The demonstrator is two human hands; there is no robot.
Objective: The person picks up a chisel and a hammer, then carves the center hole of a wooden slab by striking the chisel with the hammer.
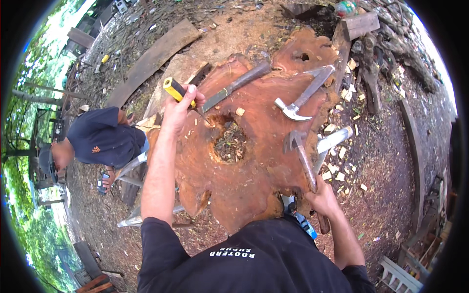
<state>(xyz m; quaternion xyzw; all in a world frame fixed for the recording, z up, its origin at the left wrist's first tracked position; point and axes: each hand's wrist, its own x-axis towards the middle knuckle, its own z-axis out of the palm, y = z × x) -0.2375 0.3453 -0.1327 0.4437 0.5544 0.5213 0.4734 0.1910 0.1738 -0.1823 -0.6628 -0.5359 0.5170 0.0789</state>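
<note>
Hand tools at a live-edge wooden slab point(259, 171), seen from above. The slab lies in front of my body, pierced by a ragged hole point(230, 144). My left hand point(177, 111) is closed around the yellow-and-black handle of a chisel point(174, 88); the slim blade slants toward the hole's upper-left rim, though whether its tip touches the wood I cannot tell. My right hand point(321, 196) is wrapped around the lower part of the wooden handle of a claw hammer point(306, 166), whose head sits over the slab's right edge. Also on the slab: a second hammer point(293, 110) and a flat-bladed tool point(234, 88) with a dark handle.

Handling, as I judge it: the chisel should be light and stiff, best held around the handle with my fingers below its striking end. The claw hammer is probably head-heavy, so a low grip gives it swing, while a higher one would steady it. The slab looks hard, rigid and too heavy to shift easily; its thin, broken hole rim is likely the part most apt to splinter.
</note>
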